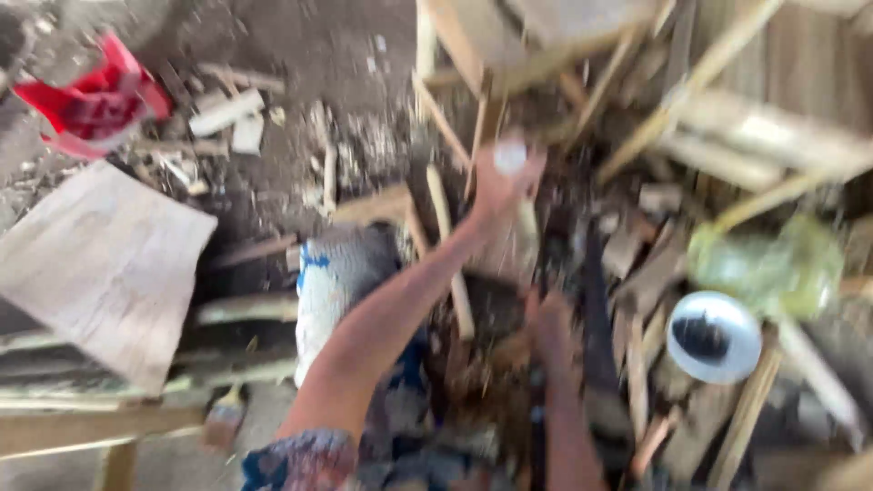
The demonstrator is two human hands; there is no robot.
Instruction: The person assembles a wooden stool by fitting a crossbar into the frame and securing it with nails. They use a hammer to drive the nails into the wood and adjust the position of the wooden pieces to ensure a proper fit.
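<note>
Near the upper centre of the frame, the left hand (pixel 500 186) closes around a small pale round object (pixel 509 156) above scattered wood scraps (pixel 637 273), while the right hand (pixel 550 332), lower centre, is too blurred to judge its grip.

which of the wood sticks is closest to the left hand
The pale upright wooden stick running just beside the left hand and wrist; the other sticks, such as the long pale wooden slat at upper right, lie farther off.

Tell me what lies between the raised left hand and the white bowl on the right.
Head view, blurred: a heap of wood scraps lies between the left hand and the white bowl.
</note>
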